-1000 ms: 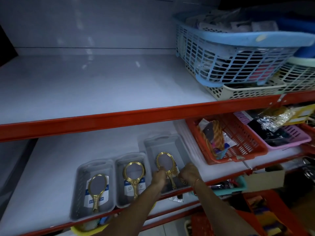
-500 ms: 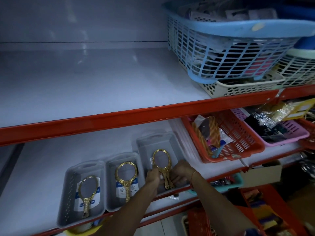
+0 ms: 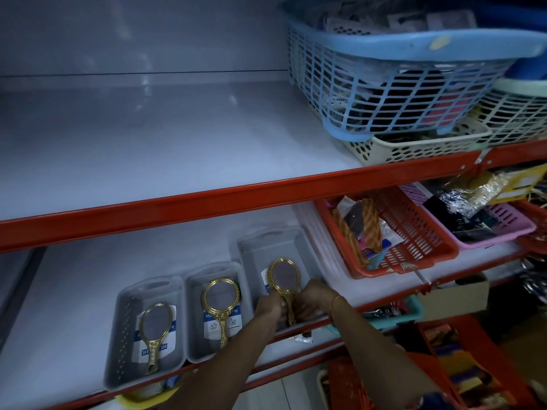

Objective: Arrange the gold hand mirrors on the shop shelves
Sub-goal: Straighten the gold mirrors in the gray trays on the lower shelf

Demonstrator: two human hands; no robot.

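Observation:
Three grey trays stand side by side on the lower white shelf [image 3: 74, 291]. A gold hand mirror [image 3: 155, 332] lies flat in the left tray [image 3: 124, 335]. A second gold mirror [image 3: 220, 303] lies in the middle tray [image 3: 194, 321]. Over the right tray [image 3: 266, 241] a third gold mirror [image 3: 283, 278] is held by its handle, glass facing up. My left hand [image 3: 269, 307] grips the handle from the left and my right hand [image 3: 312, 298] grips it from the right.
An orange-red basket [image 3: 429, 241] of goods sits right of the trays, then a pink basket [image 3: 509, 229]. On the upper shelf [image 3: 148, 149] a blue basket [image 3: 384, 84] is stacked on a cream one. Red rails edge each shelf. More boxes sit below.
The view has shifted slightly, moving the trays left in frame. Both hands have stayed on the third mirror's handle, turning it a little over the right tray.

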